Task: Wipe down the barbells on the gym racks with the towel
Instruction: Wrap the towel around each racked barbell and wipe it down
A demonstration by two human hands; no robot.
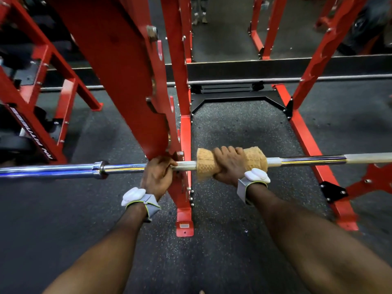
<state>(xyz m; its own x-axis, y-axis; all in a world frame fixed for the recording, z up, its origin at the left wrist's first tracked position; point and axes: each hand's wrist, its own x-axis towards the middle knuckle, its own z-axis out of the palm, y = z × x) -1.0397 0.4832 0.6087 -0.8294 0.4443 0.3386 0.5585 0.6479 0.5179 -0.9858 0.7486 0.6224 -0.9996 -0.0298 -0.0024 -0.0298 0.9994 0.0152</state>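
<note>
A chrome barbell (307,159) runs left to right across the view, resting on the red rack upright (131,81). A tan waffle-weave towel (204,164) is wrapped around the bar just right of the upright. My right hand (230,164) grips the towel and the bar inside it, fingers curled over the top. My left hand (158,177) grips the bare bar right at the upright, left of the towel. The bar's sleeve and collar (99,169) stick out to the left.
Red rack frames (318,145) stand on dark speckled rubber floor (212,240). A second bar (254,81) lies across the rack farther back. A red foot plate (184,225) sits just below my left wrist. Black weight plates (12,141) hang at the left.
</note>
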